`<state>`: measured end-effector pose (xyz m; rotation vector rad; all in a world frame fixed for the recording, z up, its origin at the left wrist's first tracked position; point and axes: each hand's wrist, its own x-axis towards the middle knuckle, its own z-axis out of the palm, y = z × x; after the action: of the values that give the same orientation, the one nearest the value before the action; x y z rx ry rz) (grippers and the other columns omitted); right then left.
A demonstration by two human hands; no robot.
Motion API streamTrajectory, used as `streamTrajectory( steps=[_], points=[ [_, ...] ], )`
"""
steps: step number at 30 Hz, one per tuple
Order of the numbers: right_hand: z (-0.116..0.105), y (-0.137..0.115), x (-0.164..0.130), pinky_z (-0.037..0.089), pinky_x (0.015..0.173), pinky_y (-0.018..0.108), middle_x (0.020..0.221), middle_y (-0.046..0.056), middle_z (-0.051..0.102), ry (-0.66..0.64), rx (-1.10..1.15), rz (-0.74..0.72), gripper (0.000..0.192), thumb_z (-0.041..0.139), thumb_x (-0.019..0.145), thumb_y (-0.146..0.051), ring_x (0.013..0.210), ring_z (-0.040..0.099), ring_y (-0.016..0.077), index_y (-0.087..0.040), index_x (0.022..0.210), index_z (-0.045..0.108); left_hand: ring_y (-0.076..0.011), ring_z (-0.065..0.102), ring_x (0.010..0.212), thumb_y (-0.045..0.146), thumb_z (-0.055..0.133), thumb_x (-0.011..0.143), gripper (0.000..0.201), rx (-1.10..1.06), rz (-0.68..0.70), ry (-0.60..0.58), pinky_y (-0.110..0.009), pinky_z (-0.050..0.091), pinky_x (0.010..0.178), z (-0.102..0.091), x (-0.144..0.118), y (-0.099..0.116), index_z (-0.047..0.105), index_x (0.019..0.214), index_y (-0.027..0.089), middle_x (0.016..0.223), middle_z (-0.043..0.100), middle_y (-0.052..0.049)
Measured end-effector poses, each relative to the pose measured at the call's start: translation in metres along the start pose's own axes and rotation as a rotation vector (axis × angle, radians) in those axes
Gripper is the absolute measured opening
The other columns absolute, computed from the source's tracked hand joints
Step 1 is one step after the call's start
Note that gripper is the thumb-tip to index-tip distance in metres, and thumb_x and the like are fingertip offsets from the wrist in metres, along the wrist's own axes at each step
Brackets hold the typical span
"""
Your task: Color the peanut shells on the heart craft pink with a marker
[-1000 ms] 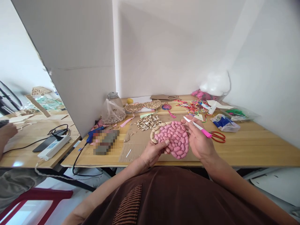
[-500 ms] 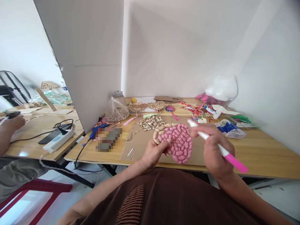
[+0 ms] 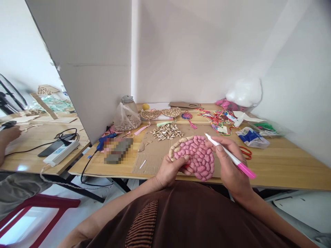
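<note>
1. Peanut-shell heart (image 3: 195,156), mostly pink, sits above the cardboard (image 3: 155,155), pinched at its edge by the left hand (image 3: 169,170).
2. Right hand (image 3: 231,165) grips a pink marker (image 3: 230,156), its tip by the top edge.
3. Colouring looks underway; the bare shells at the left rim likely come next.

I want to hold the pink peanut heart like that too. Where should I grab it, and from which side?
Probably its near-left edge, from below. The peanut heart is flat and tilted up, so the left hand pinches its rim, thumb on top. That leaves the face open for the pen in the right hand.
</note>
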<state>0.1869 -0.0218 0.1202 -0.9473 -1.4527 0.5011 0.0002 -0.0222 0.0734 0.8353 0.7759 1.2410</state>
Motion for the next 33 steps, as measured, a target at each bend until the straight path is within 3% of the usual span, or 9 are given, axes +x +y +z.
streamTrajectory(
  steps=[8,13,17,20,24,27,33],
  points=[
    [0.003,0.0,0.005,0.053,0.097,0.044,0.105,0.006,0.075,-0.025,0.043,-0.051,0.023,0.059,0.1,-0.039,0.105,0.069,0.0244,-0.026,0.116,0.068,-0.0241,0.076,0.076,0.046,0.092,0.066,0.051,-0.049,-0.074,-0.097,-0.032,0.061,0.067,0.002,-0.005,0.005,0.075,0.099,0.01,0.094,0.079,-0.015],
    [0.004,-0.01,0.001,0.054,0.092,0.04,0.101,0.007,0.073,-0.047,-0.043,-0.203,0.018,0.061,0.098,-0.027,0.102,0.069,0.023,-0.023,0.115,0.068,-0.0169,0.07,0.067,0.046,0.09,0.071,0.045,0.042,0.002,-0.084,-0.029,0.058,0.066,0.0,-0.001,-0.002,0.075,0.094,0.011,0.084,0.077,-0.01],
    [0.011,-0.021,-0.009,0.055,0.083,0.036,0.093,0.005,0.069,-0.264,-0.087,-0.406,0.011,0.068,0.089,-0.015,0.091,0.068,0.0204,-0.021,0.099,0.066,-0.0154,0.065,0.063,0.046,0.087,0.073,0.039,0.159,0.107,-0.096,-0.029,0.056,0.065,-0.002,0.001,-0.003,0.073,0.085,0.012,0.072,0.071,-0.005],
    [0.017,-0.019,-0.013,0.053,0.075,0.032,0.089,0.002,0.067,-0.371,-0.139,-0.407,0.017,0.07,0.087,-0.013,0.081,0.066,0.0171,-0.022,0.099,0.062,-0.0161,0.063,0.062,0.047,0.088,0.07,0.039,0.244,0.171,-0.084,-0.029,0.054,0.064,-0.003,0.001,-0.001,0.07,0.078,0.013,0.067,0.069,-0.004],
    [0.02,-0.008,-0.013,0.052,0.075,0.034,0.089,0.003,0.068,-0.435,-0.164,-0.425,0.015,0.07,0.089,-0.014,0.085,0.065,0.0191,-0.023,0.097,0.061,-0.02,0.066,0.073,0.05,0.085,0.072,0.04,0.298,0.206,-0.067,-0.032,0.055,0.072,-0.001,0.0,0.002,0.072,0.083,0.014,0.076,0.074,-0.006],
    [0.019,-0.004,-0.012,0.053,0.077,0.035,0.09,0.003,0.07,-0.451,-0.192,-0.47,0.014,0.071,0.089,-0.015,0.088,0.066,0.0201,-0.024,0.095,0.062,-0.0206,0.066,0.081,0.05,0.083,0.074,0.039,0.319,0.233,-0.056,-0.03,0.052,0.078,0.001,-0.001,0.003,0.073,0.088,0.014,0.085,0.075,-0.006],
    [0.021,-0.006,-0.011,0.053,0.077,0.034,0.086,0.002,0.07,-0.47,-0.204,-0.519,0.011,0.069,0.091,-0.015,0.086,0.066,0.0189,-0.024,0.092,0.062,-0.0205,0.063,0.08,0.05,0.082,0.074,0.039,0.343,0.222,-0.063,-0.03,0.049,0.075,0.001,-0.001,0.0,0.073,0.086,0.015,0.082,0.074,-0.005]
  ],
)
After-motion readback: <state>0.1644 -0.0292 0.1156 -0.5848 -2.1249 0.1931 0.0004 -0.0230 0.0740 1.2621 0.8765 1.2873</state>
